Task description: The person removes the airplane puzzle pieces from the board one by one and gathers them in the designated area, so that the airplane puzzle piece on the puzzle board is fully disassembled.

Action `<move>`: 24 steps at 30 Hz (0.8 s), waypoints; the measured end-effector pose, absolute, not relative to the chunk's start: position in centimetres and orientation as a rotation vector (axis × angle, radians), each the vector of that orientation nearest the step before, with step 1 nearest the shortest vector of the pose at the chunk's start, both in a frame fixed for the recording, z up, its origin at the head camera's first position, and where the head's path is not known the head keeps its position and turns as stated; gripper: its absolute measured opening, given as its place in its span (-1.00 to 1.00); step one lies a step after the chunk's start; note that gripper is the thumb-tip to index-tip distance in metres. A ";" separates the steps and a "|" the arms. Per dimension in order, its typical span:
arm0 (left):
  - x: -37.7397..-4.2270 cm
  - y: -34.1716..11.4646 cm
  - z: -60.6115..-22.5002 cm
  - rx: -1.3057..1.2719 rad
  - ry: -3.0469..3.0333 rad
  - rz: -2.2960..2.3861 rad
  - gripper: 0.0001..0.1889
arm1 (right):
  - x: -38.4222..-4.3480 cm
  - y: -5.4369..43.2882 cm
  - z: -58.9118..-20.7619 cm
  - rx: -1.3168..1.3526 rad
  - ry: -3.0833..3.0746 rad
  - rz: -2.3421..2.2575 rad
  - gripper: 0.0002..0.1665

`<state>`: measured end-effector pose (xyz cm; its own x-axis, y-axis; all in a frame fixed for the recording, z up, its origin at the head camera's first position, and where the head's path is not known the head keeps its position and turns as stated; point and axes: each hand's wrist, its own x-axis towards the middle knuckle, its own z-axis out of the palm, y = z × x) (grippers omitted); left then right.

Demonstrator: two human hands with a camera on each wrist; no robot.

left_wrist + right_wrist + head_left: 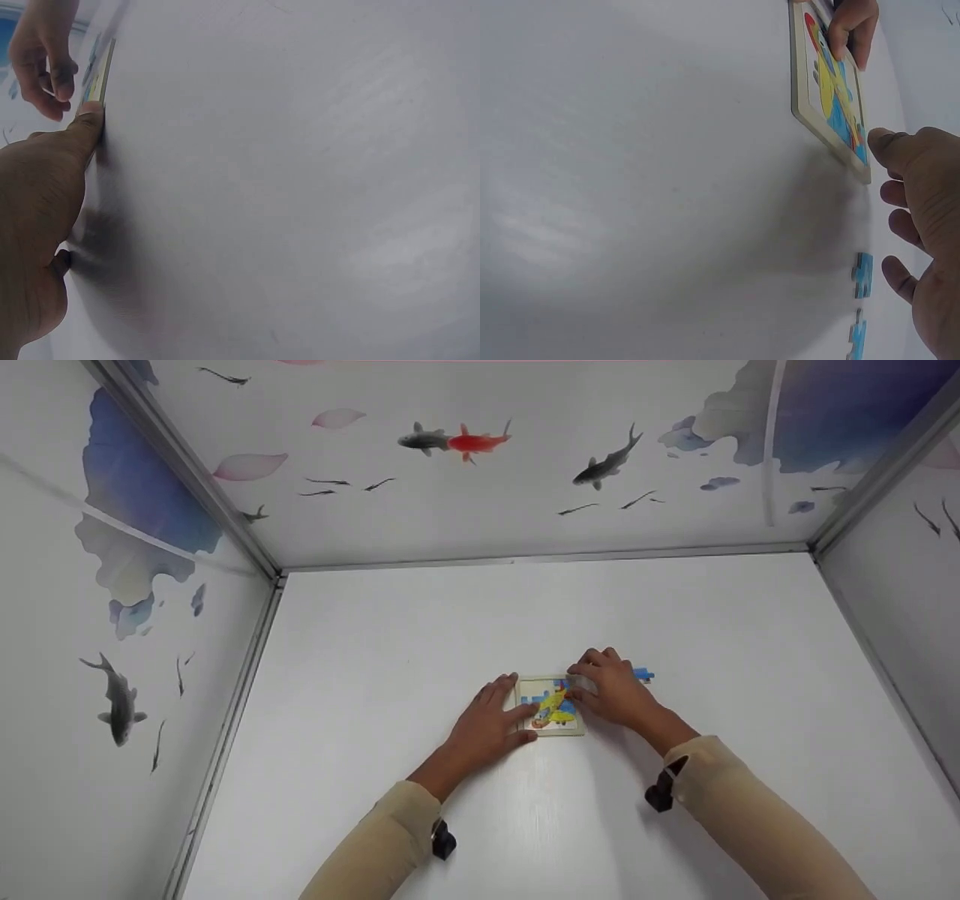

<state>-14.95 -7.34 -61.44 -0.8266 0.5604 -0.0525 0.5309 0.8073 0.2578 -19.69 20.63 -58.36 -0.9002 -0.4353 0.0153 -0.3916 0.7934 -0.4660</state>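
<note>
A small jigsaw puzzle board [551, 733] with a pale wooden frame lies on the white table in the head view. Its picture shows yellow and blue shapes. My left hand [486, 725] grips the frame's left side, thumb at the near edge and a finger on the picture. Over the board's right side, my right hand [616, 690] has its fingers bent, and thumb and forefinger pinch a small puzzle piece [861, 135], mostly hidden by them. Right beside that hand lie loose blue puzzle pieces [643, 673]; the right wrist view shows two, the nearer puzzle piece [863, 275] under the fingers.
White panels painted with fish and lotus leaves enclose the table on the left, back and right. A metal rail [510, 561] runs along the back edge. Small black devices [442, 840] sit at both cuffs of the beige sleeves [397, 825].
</note>
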 end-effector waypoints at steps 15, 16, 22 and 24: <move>-15.0 -7.3 -61.4 0.871 2.864 0.386 -0.37 | -19.7 19.1 -58.6 -0.664 2.878 -0.658 -0.61; -15.0 -7.4 -61.4 0.874 2.864 0.387 -0.37 | -19.7 19.1 -58.6 -0.659 2.876 -0.664 -0.62; -14.9 -7.4 -61.2 0.891 2.871 0.402 -0.38 | -19.7 19.0 -58.8 -0.645 2.873 -0.663 -0.66; -14.9 -7.4 -61.2 0.892 2.872 0.397 -0.38 | -19.7 18.9 -58.9 -0.644 2.874 -0.659 -0.68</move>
<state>-14.90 -7.44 -61.21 -0.8219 0.5691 -0.0251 0.5409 0.7935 0.2788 -19.65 18.91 -58.87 -0.9015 -0.4321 -0.0246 -0.3781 0.8140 -0.4409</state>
